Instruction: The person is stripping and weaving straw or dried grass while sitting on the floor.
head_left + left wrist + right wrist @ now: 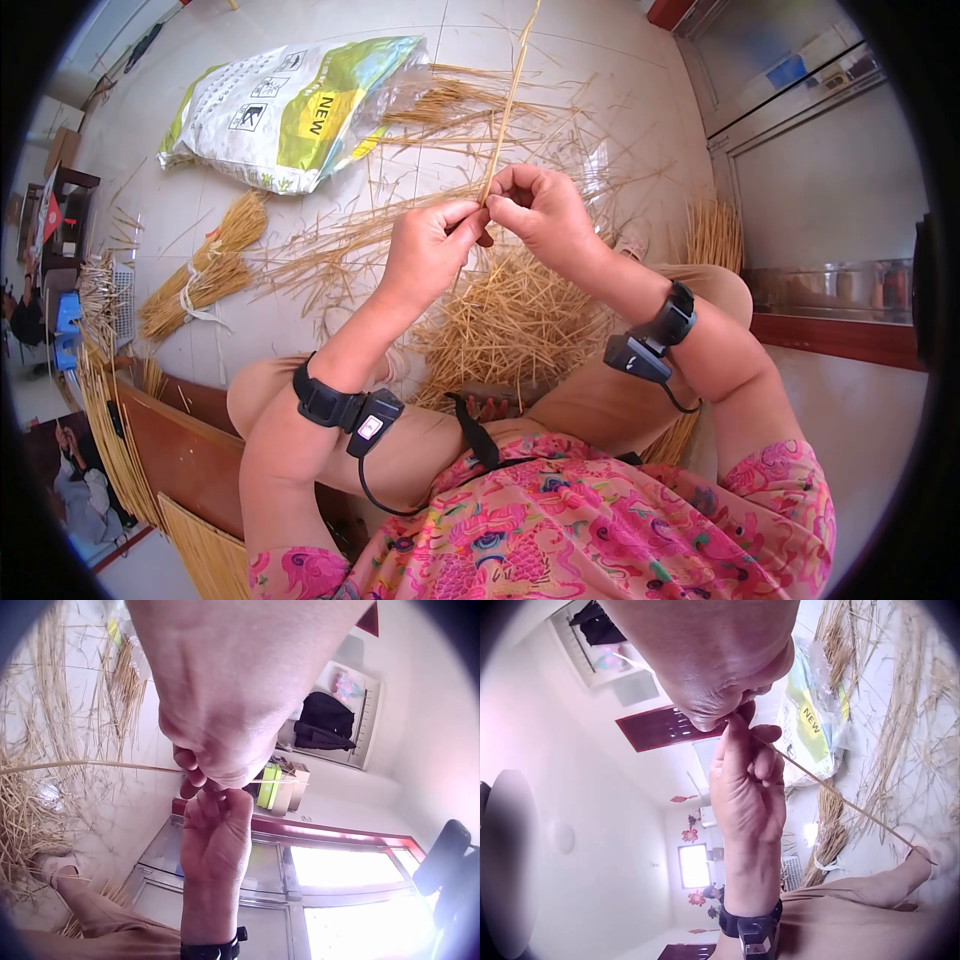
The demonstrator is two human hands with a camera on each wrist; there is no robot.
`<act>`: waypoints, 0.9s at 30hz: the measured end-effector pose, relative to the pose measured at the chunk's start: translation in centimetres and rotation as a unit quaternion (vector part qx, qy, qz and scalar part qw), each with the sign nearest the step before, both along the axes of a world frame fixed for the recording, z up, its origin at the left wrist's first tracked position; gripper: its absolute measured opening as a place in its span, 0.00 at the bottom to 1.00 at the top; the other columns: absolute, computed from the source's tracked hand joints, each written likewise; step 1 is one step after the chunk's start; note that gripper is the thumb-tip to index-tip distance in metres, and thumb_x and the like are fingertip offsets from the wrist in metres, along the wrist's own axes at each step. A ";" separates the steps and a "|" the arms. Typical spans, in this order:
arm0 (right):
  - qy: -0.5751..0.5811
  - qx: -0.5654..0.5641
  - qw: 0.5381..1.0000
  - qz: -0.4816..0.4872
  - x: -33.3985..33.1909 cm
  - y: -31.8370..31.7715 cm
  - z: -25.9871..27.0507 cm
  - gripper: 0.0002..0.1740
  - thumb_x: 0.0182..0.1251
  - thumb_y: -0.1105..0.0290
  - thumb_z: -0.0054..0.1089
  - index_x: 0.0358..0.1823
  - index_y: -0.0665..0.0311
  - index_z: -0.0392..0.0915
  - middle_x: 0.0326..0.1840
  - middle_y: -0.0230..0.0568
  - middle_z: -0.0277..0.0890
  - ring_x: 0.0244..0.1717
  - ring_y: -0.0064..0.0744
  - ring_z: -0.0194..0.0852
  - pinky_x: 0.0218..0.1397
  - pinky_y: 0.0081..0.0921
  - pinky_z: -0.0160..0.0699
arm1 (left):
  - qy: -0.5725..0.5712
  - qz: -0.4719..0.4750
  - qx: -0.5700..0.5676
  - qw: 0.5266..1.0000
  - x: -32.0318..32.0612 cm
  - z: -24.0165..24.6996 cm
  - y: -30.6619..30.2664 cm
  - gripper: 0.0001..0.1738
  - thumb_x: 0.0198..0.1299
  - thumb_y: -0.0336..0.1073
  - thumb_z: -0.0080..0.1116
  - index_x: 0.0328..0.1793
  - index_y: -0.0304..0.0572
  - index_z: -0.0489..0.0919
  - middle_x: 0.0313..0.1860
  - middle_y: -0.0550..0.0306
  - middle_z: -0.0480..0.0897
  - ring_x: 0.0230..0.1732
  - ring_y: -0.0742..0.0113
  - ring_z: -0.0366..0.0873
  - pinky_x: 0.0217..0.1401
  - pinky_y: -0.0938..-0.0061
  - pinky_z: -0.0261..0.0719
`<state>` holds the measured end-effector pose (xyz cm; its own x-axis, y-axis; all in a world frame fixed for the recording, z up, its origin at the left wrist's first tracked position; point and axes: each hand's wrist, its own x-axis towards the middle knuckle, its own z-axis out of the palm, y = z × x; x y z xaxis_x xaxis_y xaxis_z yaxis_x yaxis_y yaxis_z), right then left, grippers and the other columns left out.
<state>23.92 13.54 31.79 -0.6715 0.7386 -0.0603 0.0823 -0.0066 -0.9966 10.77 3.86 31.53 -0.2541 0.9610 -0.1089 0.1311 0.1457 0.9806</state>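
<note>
A long, thin straw stalk [512,95] runs up and away from the fingertips of both hands in the head view. My left hand [425,250] pinches it between thumb and curled fingers. Right beside it, my right hand [548,215] grips the same stalk, thumb against the bent forefinger. In the left wrist view, lengths of the stalk [97,763] stick out on both sides of the joined fingertips. The right wrist view has one end of the stalk [847,801] slanting down past the left hand [750,802]. Fingers hide the pinched part.
Below the hands lies a heap of cut straw [510,320] between the legs. Loose stalks [350,235] scatter over the tiled floor. A tied straw bundle [205,265] and a white-green plastic bag [290,110] lie to the left. A wooden bench [180,440] stands at lower left.
</note>
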 end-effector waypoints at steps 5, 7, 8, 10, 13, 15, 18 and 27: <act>0.023 -0.025 0.999 -0.002 0.1 0.0 -0.1 0.03 0.55 0.76 0.58 0.28 0.68 0.75 0.24 0.26 0.72 0.25 0.11 0.65 0.27 0.13 0.66 | 0.008 -0.022 0.017 1.000 0.0 0.4 -0.2 0.11 0.64 0.33 0.51 0.35 0.35 0.82 0.24 0.63 0.81 0.19 0.84 0.66 0.22 0.85 0.66; 0.031 -0.036 0.999 0.001 0.1 0.0 0.0 0.02 0.55 0.76 0.58 0.28 0.68 0.75 0.24 0.26 0.72 0.26 0.12 0.65 0.27 0.13 0.66 | 0.004 -0.034 0.018 0.999 -0.2 0.4 -0.2 0.11 0.64 0.33 0.51 0.41 0.35 0.82 0.25 0.62 0.83 0.19 0.83 0.68 0.22 0.84 0.68; 0.035 -0.040 0.999 0.003 0.1 0.0 0.0 0.02 0.54 0.76 0.58 0.28 0.67 0.75 0.24 0.26 0.72 0.26 0.12 0.65 0.28 0.13 0.66 | 0.002 -0.039 0.018 0.999 -0.3 0.4 -0.2 0.11 0.63 0.33 0.52 0.44 0.35 0.82 0.26 0.61 0.83 0.20 0.82 0.69 0.23 0.83 0.69; 0.038 -0.045 0.998 0.016 0.1 0.2 0.0 0.02 0.54 0.76 0.58 0.28 0.67 0.75 0.25 0.26 0.72 0.26 0.12 0.65 0.28 0.14 0.66 | -0.016 -0.049 0.019 0.998 -0.4 0.3 -0.3 0.11 0.64 0.33 0.51 0.45 0.35 0.82 0.26 0.61 0.83 0.20 0.83 0.68 0.23 0.84 0.69; 0.034 -0.054 0.997 0.048 0.4 0.7 0.1 0.03 0.55 0.75 0.58 0.28 0.67 0.75 0.25 0.27 0.72 0.27 0.13 0.66 0.30 0.15 0.67 | -0.046 -0.079 0.007 0.996 -0.7 0.7 -0.3 0.12 0.65 0.33 0.49 0.44 0.36 0.81 0.27 0.62 0.83 0.20 0.84 0.66 0.23 0.85 0.68; 0.033 -0.065 0.995 0.067 0.5 0.9 0.5 0.03 0.56 0.75 0.58 0.28 0.66 0.74 0.26 0.27 0.73 0.28 0.14 0.67 0.32 0.15 0.68 | -0.070 -0.097 0.003 0.993 -0.9 1.0 -0.2 0.12 0.66 0.34 0.47 0.43 0.36 0.81 0.27 0.62 0.83 0.19 0.84 0.65 0.23 0.86 0.67; 0.065 -0.116 0.989 0.066 0.6 0.4 1.3 0.03 0.57 0.74 0.58 0.30 0.66 0.74 0.28 0.28 0.74 0.30 0.16 0.70 0.35 0.16 0.71 | -0.092 -0.115 0.005 0.989 -1.0 1.2 -0.3 0.14 0.68 0.35 0.45 0.42 0.36 0.80 0.27 0.60 0.83 0.19 0.85 0.62 0.23 0.87 0.65; 0.063 -0.075 0.994 0.051 0.3 0.3 0.7 0.04 0.57 0.75 0.60 0.30 0.68 0.75 0.27 0.28 0.75 0.29 0.13 0.71 0.32 0.13 0.70 | 0.016 -0.089 0.008 0.996 -0.9 0.9 -0.3 0.13 0.67 0.35 0.46 0.38 0.37 0.81 0.25 0.61 0.83 0.21 0.79 0.68 0.26 0.80 0.68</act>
